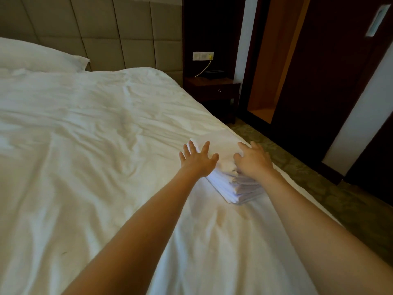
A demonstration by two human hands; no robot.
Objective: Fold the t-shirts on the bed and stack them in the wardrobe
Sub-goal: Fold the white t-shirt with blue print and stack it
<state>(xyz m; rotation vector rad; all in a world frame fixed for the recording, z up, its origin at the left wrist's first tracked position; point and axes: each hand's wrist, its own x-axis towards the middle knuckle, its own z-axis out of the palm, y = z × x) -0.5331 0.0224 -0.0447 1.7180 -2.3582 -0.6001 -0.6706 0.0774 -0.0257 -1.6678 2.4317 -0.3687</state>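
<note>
A stack of folded t-shirts [236, 188] is seen on the bed [85, 145], close to its right edge and beside the patterned carpet [308, 177]. The stack is white, soft cotton-like cloth, rectangular, several layers thick. Thin layered fold edges are shown on the near side. Its long axis is run away from the camera toward the headboard [106, 28], roughly parallel to the bed edge. The bed cover is white and heavily wrinkled.

The left hand [198, 159] is held flat with fingers spread wide, palm down, at the stack's left far side; nothing is gripped, and contact cannot be told. The right hand [253, 159] is laid on the stack's top right part, fingers loosely bent, nothing clearly pinched. The stack's top is framed between both hands, with its near corner left below the wrists.

A white pillow [38, 56], dark wooden nightstand [212, 88] and open wardrobe [268, 60] with an orange-brown interior are seen behind.
</note>
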